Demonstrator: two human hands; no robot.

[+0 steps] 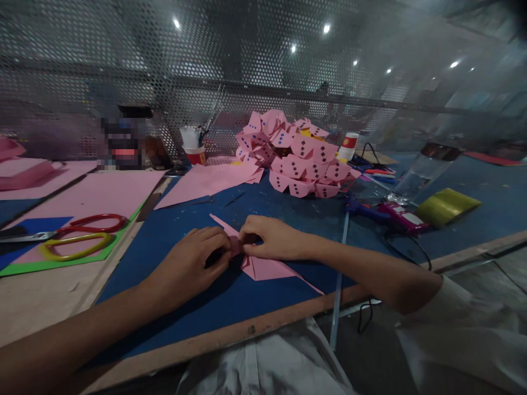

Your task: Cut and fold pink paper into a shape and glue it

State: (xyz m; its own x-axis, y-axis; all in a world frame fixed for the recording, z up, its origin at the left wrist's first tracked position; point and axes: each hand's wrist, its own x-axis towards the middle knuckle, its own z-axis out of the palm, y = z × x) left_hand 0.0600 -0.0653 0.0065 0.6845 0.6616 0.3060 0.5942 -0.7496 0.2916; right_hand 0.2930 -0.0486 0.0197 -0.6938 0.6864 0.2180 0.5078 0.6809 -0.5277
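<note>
A folded piece of pink paper [267,270] lies low over the blue tabletop [177,307], with a narrow strip sticking out at the upper left and a wider, pointed part at the lower right. My left hand [201,258] pinches it from the left side. From the right, my right hand [267,236] grips the same paper with curled fingers, close beside the left fingertips. The fingers hide the middle of the paper. Behind my hands stands a pile of folded pink paper shapes [304,159] with dark and blue diamond marks.
Scissors with red and yellow handles [78,244] lie on pink and green sheets at left. A pink sheet [201,181] and a paper cup [193,151] stand behind. At right are a glue gun [395,214] with a glue stick [340,285], a clear bottle [426,173] and gold paper [447,207].
</note>
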